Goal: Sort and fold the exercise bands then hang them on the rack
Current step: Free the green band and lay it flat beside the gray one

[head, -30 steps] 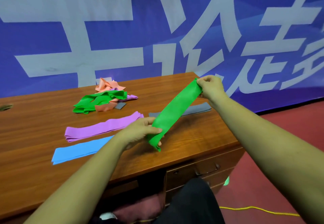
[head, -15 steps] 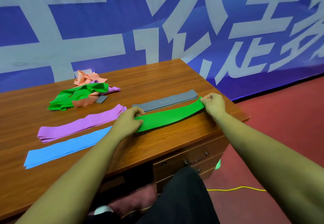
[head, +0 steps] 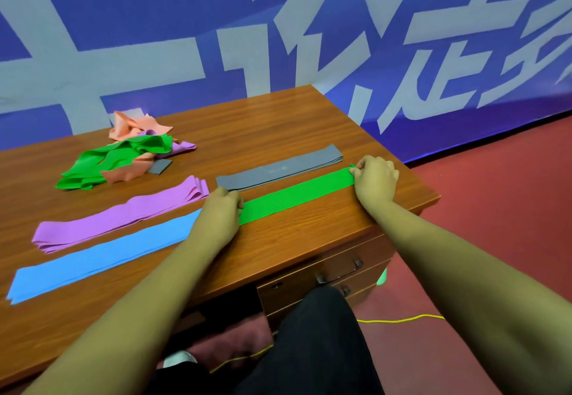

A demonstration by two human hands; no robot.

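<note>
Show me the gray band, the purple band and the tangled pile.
gray band [head: 278, 169], head view, its middle.
purple band [head: 123, 218], head view, its middle.
tangled pile [head: 123, 154], head view, its green part.

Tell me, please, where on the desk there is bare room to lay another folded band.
Bare wood runs along the desk behind the gray band and right of the tangled pile. Another strip lies at the near edge, before the green band, between the forearms. The middle is crowded: purple band, blue band, gray and green lie close together.
</note>
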